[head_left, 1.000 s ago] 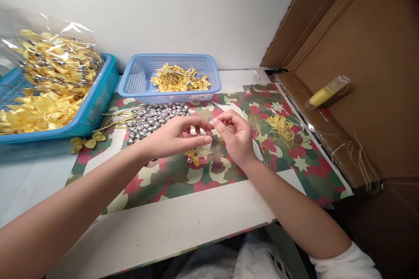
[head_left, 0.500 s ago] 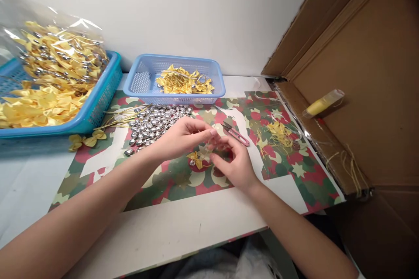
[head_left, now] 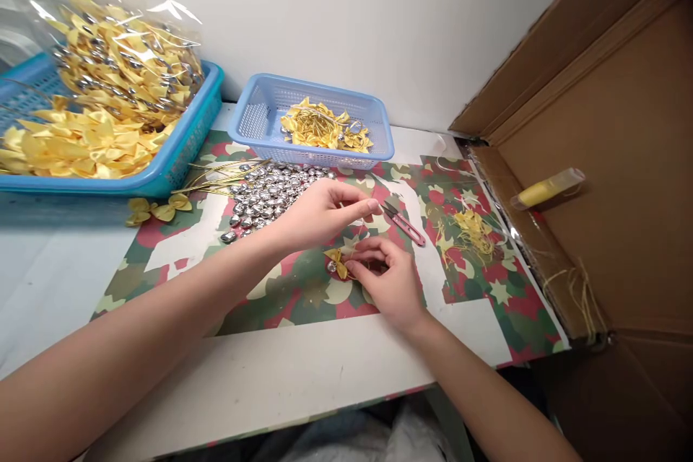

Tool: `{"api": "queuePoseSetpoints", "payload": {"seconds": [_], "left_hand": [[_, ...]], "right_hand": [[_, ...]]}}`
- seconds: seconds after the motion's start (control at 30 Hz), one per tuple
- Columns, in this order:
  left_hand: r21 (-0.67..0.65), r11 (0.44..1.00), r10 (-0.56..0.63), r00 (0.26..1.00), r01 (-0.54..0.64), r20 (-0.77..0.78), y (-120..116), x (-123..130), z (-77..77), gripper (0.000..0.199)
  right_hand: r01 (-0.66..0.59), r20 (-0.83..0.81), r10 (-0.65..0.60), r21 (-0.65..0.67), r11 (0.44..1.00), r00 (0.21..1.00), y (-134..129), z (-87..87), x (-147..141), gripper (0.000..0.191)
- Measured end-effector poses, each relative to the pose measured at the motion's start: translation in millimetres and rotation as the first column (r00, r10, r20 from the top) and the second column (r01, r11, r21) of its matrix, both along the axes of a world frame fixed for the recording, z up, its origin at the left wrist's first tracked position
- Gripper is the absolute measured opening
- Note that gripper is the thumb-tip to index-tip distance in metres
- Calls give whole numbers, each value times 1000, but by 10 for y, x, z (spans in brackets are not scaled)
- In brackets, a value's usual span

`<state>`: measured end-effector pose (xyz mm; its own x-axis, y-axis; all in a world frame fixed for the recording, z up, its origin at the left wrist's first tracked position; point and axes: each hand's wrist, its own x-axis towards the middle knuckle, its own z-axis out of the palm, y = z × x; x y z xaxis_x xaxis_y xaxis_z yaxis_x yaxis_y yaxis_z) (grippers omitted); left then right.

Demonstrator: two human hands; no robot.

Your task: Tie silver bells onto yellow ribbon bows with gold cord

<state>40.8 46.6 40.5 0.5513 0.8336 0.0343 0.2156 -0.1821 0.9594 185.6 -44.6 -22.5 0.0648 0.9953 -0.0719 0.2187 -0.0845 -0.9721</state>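
Your left hand (head_left: 319,218): thumb and forefinger together; can't tell if thread's between. Your right hand (head_left: 394,289): fingertips at yellow bow (head_left: 341,269) on patterned sheet (head_left: 303,296), grip unclear. Looks like bow handling; calls for light fingertips.

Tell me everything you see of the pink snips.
The snips have pink handles and short, pointed dark blades that look like metal. They lie on the patterned sheet, blades pointing away and to the left, towards the left hand's fingertips. Neither hand grips them; whether a fingertip brushes the blade tips is unclear.
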Motion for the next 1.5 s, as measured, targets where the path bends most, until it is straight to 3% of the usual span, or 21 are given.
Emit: {"api": "queuePoseSetpoints", "payload": {"seconds": [0.23, 0.53, 0.87, 1.2, 1.5], "left_hand": [[23, 992, 122, 992, -123, 13, 86, -38, -72, 34], [-8, 986, 166, 986, -166, -4, 114, -44, -62, 33], [-126, 987, 109, 992, -99, 70, 68, -12, 12, 29], [-269, 959, 132, 977, -84, 167, 62, -6, 30, 28], [-298, 953, 92, 988, -51, 125, 63, -11, 5, 31]], "right_hand": [[-88, 155, 78, 58, 994, 985, -16, -49, 10, 14], [-145, 191, 130, 70, 987, 973, -33, 51, 17, 20], [-57, 196, 39, 83, 995, 980, -18, 11, -30, 12], [-60, 158, 46, 82, 995, 986, -11, 25, -29, 18], [9, 79, -13, 49, 999, 997, 5, 49, -38, 16]]}}
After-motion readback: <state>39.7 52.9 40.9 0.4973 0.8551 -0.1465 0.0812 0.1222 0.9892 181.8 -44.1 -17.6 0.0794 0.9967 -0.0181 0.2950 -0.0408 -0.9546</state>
